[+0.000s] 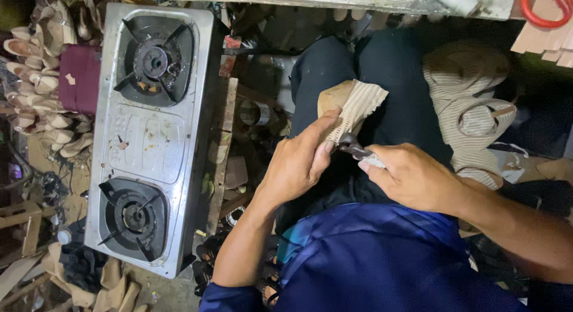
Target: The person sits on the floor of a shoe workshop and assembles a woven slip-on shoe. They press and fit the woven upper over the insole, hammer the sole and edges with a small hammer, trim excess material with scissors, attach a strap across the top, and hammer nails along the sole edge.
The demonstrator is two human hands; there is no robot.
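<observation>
The tan wooden shoe form wrapped in beige ribbed woven fabric [351,106] rests on the person's dark-trousered lap [394,79], where the thighs seem to brace it close under both hands. The left hand [296,163] is clenched around its lower edge, thumb pressed flat on the ribbed cloth, seemingly to hold it taut. The right hand [412,177] has a closed grip on the handles of dark metal pincers [352,148], whose jaws meet the fabric edge just beside the left thumb. A 2-burner steel gas stove [149,133] lies well apart, with a heap of striped beige shoe uppers [471,103] nearby.
</observation>
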